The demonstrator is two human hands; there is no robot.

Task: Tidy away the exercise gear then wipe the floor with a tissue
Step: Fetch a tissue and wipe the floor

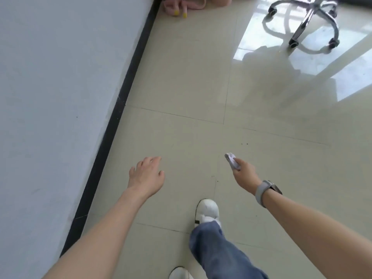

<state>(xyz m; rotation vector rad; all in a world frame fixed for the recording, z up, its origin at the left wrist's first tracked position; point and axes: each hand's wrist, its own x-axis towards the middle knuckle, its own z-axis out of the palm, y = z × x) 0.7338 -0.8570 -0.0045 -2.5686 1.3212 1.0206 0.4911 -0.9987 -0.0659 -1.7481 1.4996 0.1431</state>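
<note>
Head view, looking forward and down. The right hand [242,174] is held out over the floor [181,121] with its fingers [237,165] curled round a small wad of white tissue [232,161]; the wad juts past the fingertips, its long axis running up-left to lower-right along the line of the fingers. The tissue is in the air, apart from the tiles. A grey wristwatch [265,191] sits on that wrist. The left hand [147,175] hangs level with it, fingers loosely spread and slightly bent, holding nothing.

Small dark specks [244,144] lie on the tile just ahead and slightly right of the tissue, and a few more [215,179] lie between the two hands, nearer the right. If these are what is to be wiped, the right hand is the nearer and already carries the tissue; the move would be mainly downward, with a short reach forward. Nothing stands between hand and specks.

One white shoe [207,210] and a blue trouser leg [217,250] are planted below the hands, a second shoe [180,273] at the lower edge. A white wall [60,97] with a black skirting [124,93] runs along the left. Far ahead a pink object with yellow tips [181,7] lies against the skirting; whether it is exercise gear cannot be told. A chrome chair base [308,19] on castors stands top right, well apart.
</note>
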